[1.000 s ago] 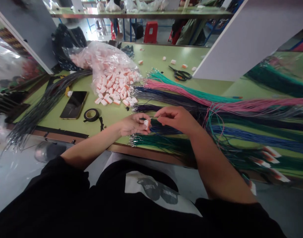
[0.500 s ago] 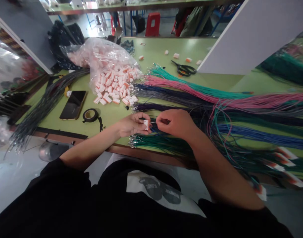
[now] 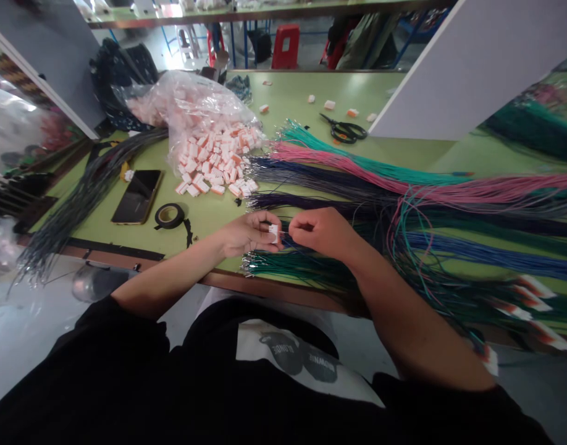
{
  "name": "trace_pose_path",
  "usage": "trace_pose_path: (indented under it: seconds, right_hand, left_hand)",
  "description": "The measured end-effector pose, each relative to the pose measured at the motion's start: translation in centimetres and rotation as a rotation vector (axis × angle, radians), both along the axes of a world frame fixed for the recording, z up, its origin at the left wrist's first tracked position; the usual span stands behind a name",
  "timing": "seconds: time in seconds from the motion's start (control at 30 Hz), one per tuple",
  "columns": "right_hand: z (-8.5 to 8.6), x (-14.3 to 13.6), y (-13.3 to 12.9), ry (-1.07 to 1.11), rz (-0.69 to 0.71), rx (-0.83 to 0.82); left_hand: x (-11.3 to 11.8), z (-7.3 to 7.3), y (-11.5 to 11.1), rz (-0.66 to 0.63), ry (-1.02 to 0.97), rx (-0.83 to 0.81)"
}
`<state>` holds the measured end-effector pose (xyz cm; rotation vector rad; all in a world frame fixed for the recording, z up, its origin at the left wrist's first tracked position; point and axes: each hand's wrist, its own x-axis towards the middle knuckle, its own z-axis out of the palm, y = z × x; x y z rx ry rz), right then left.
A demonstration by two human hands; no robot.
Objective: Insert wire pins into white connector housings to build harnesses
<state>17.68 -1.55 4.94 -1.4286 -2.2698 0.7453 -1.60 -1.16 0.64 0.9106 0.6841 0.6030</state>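
Note:
Between the thumb and fingers of my left hand point(image 3: 247, 236) is a white and orange connector housing point(image 3: 273, 232). Close by on its right, my right hand point(image 3: 323, 232) is pinched around a thin wire point(image 3: 283, 233), whose end points at the housing. Whether the tip is inside the housing cannot be made out. Beneath both hands lie dark wires and a green wire bundle point(image 3: 293, 264) with bare metal terminals at the left ends. Pink wires point(image 3: 339, 161) and teal wires point(image 3: 320, 141) run along the table farther back.
A heap of connector housings point(image 3: 218, 157) spills from a clear plastic bag point(image 3: 195, 93). Left of my hands are a phone point(image 3: 136, 196) and black tape point(image 3: 169, 216). Scissors point(image 3: 343, 130) lie at the back by a grey partition point(image 3: 450, 74). Wired housings point(image 3: 536, 293) sit at right.
My right hand has shifted slightly left, closer to the connector housing. The housing has turned a little in my left hand, which stays in place.

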Motion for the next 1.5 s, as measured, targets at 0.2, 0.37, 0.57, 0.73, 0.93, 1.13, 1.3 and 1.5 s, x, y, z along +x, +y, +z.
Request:
trace_pose_path:
  seconds: [0.2,0.37,0.57,0.73,0.93,1.13,1.3,1.5]
  right_hand:
    - [-0.4,-0.2,0.1,0.142,0.030,-0.073]
    - [-0.8,-0.5,0.1,0.139,0.026,-0.062]
    - [-1.2,-1.1,-0.4,0.055,0.012,-0.025]
    - [0.6,1.1,1.7,-0.031,0.137,-0.062]
    - [0.6,5.8,9.3,-0.473,-0.398,0.200]
    - [-1.6,5.7,10.8,-0.628,-0.428,0.179]
    - [-1.6,5.1,10.5,-0.619,-0.330,0.203]
    - [-2.2,4.2,10.6,-0.646,-0.277,0.261]
  left_hand:
    - [0.2,0.2,-0.3,0.021,0.011,0.003]
    - [0.3,0.3,-0.4,0.021,0.051,0.018]
    - [0.4,0.0,-0.5,0.041,0.069,0.020]
    - [0.3,-0.2,-0.2,-0.016,0.065,0.030]
    - [0.3,-0.4,0.2,-0.053,0.012,0.006]
    - [0.3,-0.5,0.3,-0.067,-0.004,-0.003]
    - [0.3,-0.6,0.4,-0.064,-0.011,-0.010]
    - [0.3,-0.6,0.5,-0.077,-0.014,-0.012]
